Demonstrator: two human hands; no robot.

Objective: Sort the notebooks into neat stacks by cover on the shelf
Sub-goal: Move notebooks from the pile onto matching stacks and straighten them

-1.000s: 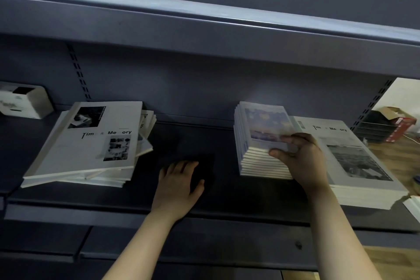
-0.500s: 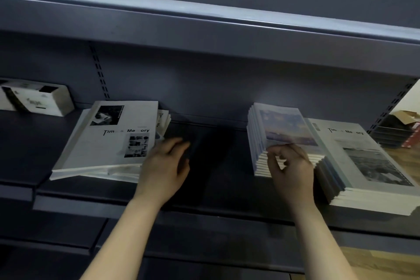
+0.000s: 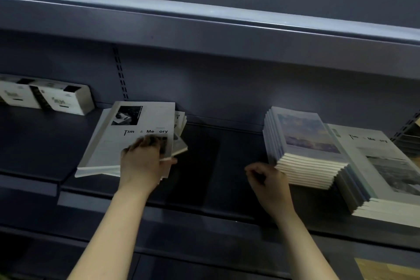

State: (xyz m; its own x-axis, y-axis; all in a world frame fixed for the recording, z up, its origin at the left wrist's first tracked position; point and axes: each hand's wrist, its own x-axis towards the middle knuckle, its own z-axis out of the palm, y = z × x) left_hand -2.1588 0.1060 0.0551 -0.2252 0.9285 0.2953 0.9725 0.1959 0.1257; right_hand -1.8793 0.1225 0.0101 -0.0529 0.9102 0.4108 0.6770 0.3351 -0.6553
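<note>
A dark grey metal shelf point(image 3: 216, 166) holds three groups of notebooks; at the left lies an untidy pile point(image 3: 127, 141) of white notebooks, its lower covers fanned out past the right edge; the top cover carries a dark photograph and the words "Tim & Me ory", with the middle letters unreadable; the left hand point(image 3: 143, 163) grips this pile's near right corner, fingers pressed together on top and the thumb underneath; at the right, a neat stack with a soft sky picture point(image 3: 304, 134) touches a taller white stack point(image 3: 386, 166) printed with the same title; the right hand point(image 3: 270, 184) sits just beside the sky stack's near left corner, fingers curled inward, nothing visible between them; bare shelf lies between the hands; two white boxes point(image 3: 45, 98) stand far left, their lettering too blurred to read; another shelf point(image 3: 204, 20) overhangs above.
</note>
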